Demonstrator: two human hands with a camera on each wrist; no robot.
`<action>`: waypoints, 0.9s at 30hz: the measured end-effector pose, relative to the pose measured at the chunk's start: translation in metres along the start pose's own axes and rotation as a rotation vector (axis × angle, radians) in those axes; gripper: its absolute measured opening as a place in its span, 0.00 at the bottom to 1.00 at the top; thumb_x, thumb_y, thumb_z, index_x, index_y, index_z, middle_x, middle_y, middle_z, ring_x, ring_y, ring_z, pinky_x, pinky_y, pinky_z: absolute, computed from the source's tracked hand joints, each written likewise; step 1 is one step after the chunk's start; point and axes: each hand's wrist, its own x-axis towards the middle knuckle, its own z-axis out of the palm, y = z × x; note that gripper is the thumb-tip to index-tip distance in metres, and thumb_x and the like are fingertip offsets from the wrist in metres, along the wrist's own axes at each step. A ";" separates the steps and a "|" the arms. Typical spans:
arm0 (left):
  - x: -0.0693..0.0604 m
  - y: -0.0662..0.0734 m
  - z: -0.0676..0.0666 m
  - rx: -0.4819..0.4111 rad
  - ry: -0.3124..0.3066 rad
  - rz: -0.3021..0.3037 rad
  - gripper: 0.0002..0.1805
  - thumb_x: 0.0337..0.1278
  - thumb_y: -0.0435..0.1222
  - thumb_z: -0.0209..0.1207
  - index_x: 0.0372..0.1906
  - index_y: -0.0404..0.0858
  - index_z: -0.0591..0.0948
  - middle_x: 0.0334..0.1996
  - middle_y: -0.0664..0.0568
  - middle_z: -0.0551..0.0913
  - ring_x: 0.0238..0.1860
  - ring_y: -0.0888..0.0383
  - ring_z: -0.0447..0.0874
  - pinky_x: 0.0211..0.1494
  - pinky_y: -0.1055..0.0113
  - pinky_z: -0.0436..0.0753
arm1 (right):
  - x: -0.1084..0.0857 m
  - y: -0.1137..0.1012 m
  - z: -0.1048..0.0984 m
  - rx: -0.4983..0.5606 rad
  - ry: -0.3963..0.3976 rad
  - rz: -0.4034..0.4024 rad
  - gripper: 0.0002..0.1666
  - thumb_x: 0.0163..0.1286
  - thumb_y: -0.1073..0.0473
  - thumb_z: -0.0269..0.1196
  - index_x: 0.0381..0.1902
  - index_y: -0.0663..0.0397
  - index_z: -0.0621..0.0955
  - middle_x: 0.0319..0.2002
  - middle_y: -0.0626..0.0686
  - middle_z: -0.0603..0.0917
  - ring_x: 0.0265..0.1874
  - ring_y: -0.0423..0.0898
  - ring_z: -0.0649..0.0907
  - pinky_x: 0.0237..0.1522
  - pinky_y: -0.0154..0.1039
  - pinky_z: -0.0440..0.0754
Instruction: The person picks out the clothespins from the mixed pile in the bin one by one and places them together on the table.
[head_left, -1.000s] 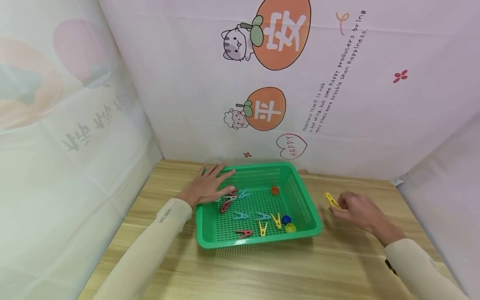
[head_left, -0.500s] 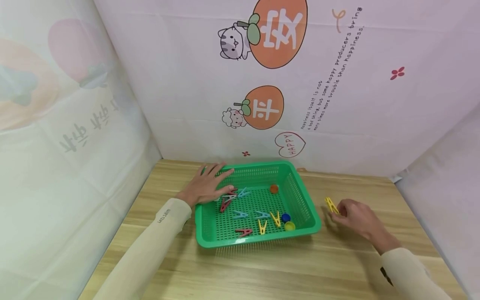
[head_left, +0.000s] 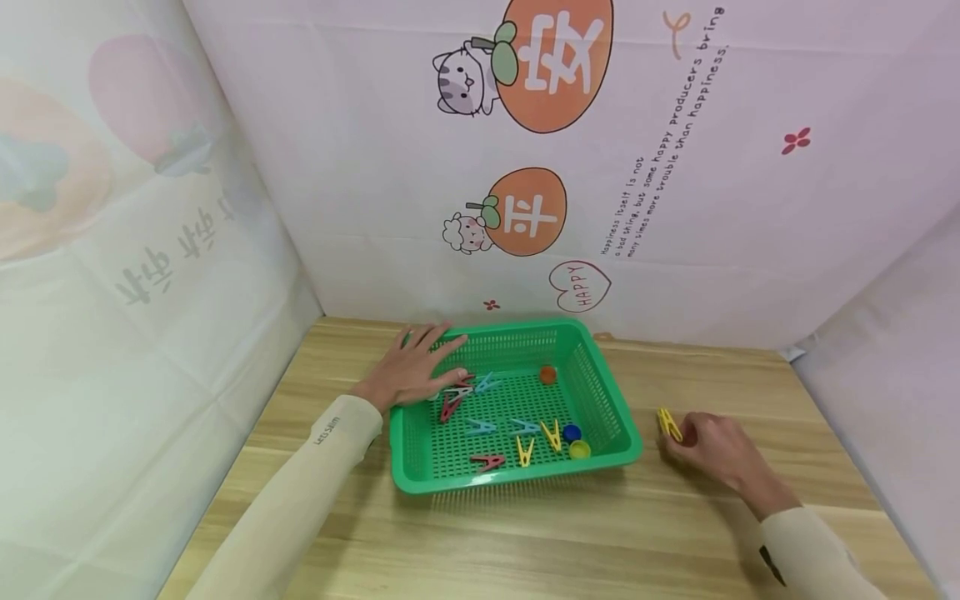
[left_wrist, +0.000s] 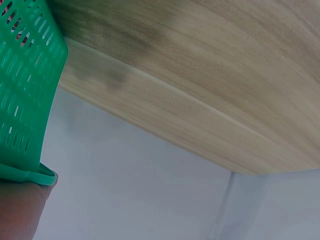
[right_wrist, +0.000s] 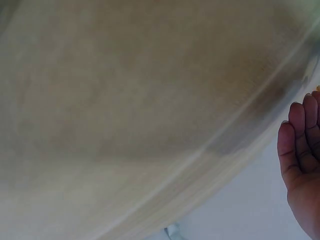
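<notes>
A green plastic basket (head_left: 517, 476) stands on the wooden table. My left hand (head_left: 411, 372) rests on its back left corner, fingers spread across the rim and thumb reaching inside. In the left wrist view, part of that hand (left_wrist: 22, 207) lies against the basket rim (left_wrist: 27, 175). To the right of the basket, my right hand (head_left: 716, 450) pinches a yellow clothespin (head_left: 669, 425) just over the table. The right wrist view has the curled fingers (right_wrist: 297, 125) at its right edge; only a speck of yellow shows there.
Inside the basket lie yellow clothespins (head_left: 551, 435), blue clothespins (head_left: 481, 427) and red clothespins (head_left: 488, 462). An orange cap (head_left: 548, 375), a blue cap (head_left: 572, 433) and a yellow cap (head_left: 580, 450) are there too. Printed cloth walls (head_left: 360, 167) enclose the wooden table (head_left: 525, 550).
My right hand has moved slightly toward me, lowering the yellow clothespin toward the table. The left hand stays on the basket corner. The head view has shifted a little.
</notes>
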 end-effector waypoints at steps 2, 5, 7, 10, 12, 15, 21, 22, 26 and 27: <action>0.000 0.000 0.000 0.002 0.001 -0.001 0.41 0.83 0.68 0.43 0.89 0.57 0.58 0.91 0.48 0.50 0.89 0.40 0.50 0.89 0.31 0.47 | -0.001 0.000 0.002 0.003 -0.007 0.010 0.20 0.66 0.47 0.77 0.24 0.48 0.79 0.22 0.44 0.78 0.22 0.40 0.73 0.23 0.36 0.71; 0.000 0.000 0.000 0.001 -0.001 -0.003 0.41 0.83 0.68 0.42 0.90 0.57 0.57 0.91 0.49 0.49 0.89 0.40 0.50 0.89 0.31 0.47 | -0.002 0.002 0.005 0.004 -0.012 0.021 0.21 0.66 0.45 0.77 0.24 0.48 0.79 0.23 0.45 0.78 0.23 0.40 0.73 0.24 0.36 0.70; 0.000 0.000 0.001 -0.004 -0.004 -0.003 0.41 0.83 0.68 0.42 0.90 0.57 0.57 0.91 0.49 0.49 0.89 0.39 0.50 0.89 0.31 0.46 | -0.002 0.003 0.007 0.002 -0.010 0.023 0.22 0.67 0.45 0.77 0.24 0.49 0.79 0.23 0.45 0.78 0.23 0.41 0.74 0.24 0.37 0.70; 0.000 -0.001 0.002 -0.014 -0.004 -0.001 0.41 0.83 0.68 0.42 0.90 0.56 0.57 0.91 0.49 0.49 0.89 0.39 0.49 0.89 0.31 0.45 | -0.002 0.004 0.010 -0.001 -0.007 0.025 0.22 0.67 0.45 0.76 0.24 0.49 0.79 0.24 0.45 0.78 0.24 0.41 0.74 0.24 0.37 0.70; 0.001 -0.002 0.003 -0.016 -0.004 0.000 0.41 0.83 0.68 0.42 0.90 0.56 0.57 0.91 0.48 0.48 0.89 0.40 0.48 0.89 0.31 0.44 | -0.002 0.004 0.011 0.000 -0.009 0.029 0.22 0.68 0.45 0.76 0.24 0.50 0.79 0.24 0.45 0.79 0.24 0.41 0.74 0.24 0.37 0.70; 0.001 -0.002 0.002 -0.009 0.005 0.005 0.41 0.82 0.68 0.42 0.90 0.56 0.57 0.91 0.48 0.49 0.89 0.40 0.49 0.88 0.30 0.46 | -0.002 0.003 0.010 0.000 -0.011 0.031 0.22 0.68 0.45 0.76 0.24 0.50 0.79 0.24 0.46 0.79 0.24 0.41 0.74 0.24 0.37 0.70; -0.001 0.000 0.000 -0.008 0.010 0.002 0.41 0.82 0.68 0.42 0.89 0.57 0.58 0.91 0.49 0.49 0.89 0.41 0.50 0.89 0.30 0.47 | -0.003 0.001 0.008 -0.008 -0.012 0.048 0.22 0.68 0.45 0.76 0.24 0.50 0.79 0.24 0.47 0.78 0.23 0.42 0.74 0.24 0.37 0.71; -0.001 0.000 0.000 -0.008 0.007 -0.001 0.41 0.82 0.68 0.42 0.90 0.57 0.57 0.91 0.49 0.49 0.89 0.42 0.50 0.89 0.31 0.47 | -0.003 0.001 0.008 -0.009 -0.013 0.052 0.23 0.68 0.45 0.76 0.24 0.50 0.79 0.24 0.47 0.78 0.23 0.42 0.74 0.24 0.37 0.71; -0.002 0.000 0.000 -0.017 0.009 0.000 0.41 0.82 0.69 0.41 0.90 0.57 0.57 0.91 0.49 0.49 0.89 0.41 0.50 0.89 0.31 0.47 | -0.006 -0.001 0.006 -0.003 -0.017 0.063 0.23 0.68 0.43 0.75 0.24 0.49 0.79 0.24 0.47 0.79 0.24 0.43 0.74 0.24 0.38 0.72; -0.002 0.000 0.000 -0.020 0.012 0.002 0.41 0.82 0.68 0.41 0.89 0.57 0.58 0.91 0.48 0.49 0.89 0.41 0.50 0.89 0.30 0.47 | -0.006 -0.002 0.006 -0.001 -0.019 0.067 0.23 0.68 0.43 0.75 0.24 0.49 0.79 0.24 0.47 0.79 0.24 0.43 0.75 0.25 0.38 0.72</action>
